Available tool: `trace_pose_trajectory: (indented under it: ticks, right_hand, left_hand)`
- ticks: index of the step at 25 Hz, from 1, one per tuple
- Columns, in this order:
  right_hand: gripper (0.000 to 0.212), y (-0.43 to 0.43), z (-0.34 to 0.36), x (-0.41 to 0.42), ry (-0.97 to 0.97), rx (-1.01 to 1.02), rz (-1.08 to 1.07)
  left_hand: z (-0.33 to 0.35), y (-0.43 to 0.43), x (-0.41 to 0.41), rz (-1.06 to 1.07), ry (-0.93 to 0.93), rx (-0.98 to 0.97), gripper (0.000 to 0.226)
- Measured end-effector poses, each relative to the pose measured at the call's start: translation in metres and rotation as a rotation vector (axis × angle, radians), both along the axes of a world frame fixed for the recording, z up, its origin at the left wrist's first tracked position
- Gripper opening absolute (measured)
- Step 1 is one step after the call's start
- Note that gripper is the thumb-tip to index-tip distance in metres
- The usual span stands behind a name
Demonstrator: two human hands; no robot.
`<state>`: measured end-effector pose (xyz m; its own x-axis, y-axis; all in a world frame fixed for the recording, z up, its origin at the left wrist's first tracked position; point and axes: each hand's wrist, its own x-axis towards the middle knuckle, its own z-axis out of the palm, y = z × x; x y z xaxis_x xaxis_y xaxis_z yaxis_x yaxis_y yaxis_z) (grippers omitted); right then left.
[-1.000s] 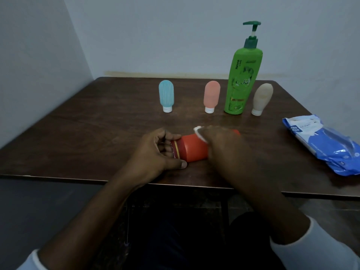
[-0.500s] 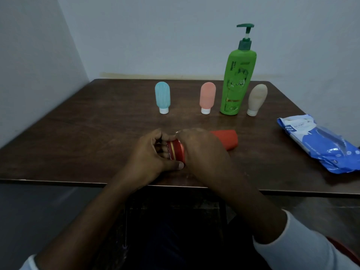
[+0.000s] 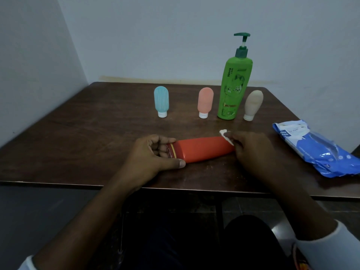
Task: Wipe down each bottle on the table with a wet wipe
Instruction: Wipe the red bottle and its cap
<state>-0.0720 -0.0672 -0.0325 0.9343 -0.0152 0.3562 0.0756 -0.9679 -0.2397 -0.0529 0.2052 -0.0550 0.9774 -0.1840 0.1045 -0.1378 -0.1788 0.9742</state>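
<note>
On the counter [image 3: 97, 143] we are wiping the red bottle [image 3: 202, 150], left hand [image 3: 150, 154] gripping its cap end, right hand [image 3: 251, 151] pinching the wipe [image 3: 226, 135]; next, probably rolling it over.

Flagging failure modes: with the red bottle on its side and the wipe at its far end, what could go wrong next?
The left hand grips only the cap end of the red bottle, so it may roll under the wipe in the right hand.
It lies near the front edge of the table and could slide off.
The beige bottle behind stands tilted on its cap; a bump might topple it.
</note>
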Motion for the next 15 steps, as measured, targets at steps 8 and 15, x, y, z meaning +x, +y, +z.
trace_pose_trajectory:
  ticks: [8,15]
  right_hand:
    - [0.039,0.026,-0.024,-0.028,-0.206,-0.006,0.043]
    - [0.044,0.086,-0.022,-0.022,-0.291,0.041,0.386]
  left_hand:
    - [0.009,-0.003,0.004,-0.033,0.19,-0.091,0.05]
    - [0.01,-0.003,0.005,-0.068,0.197,-0.09,0.037]
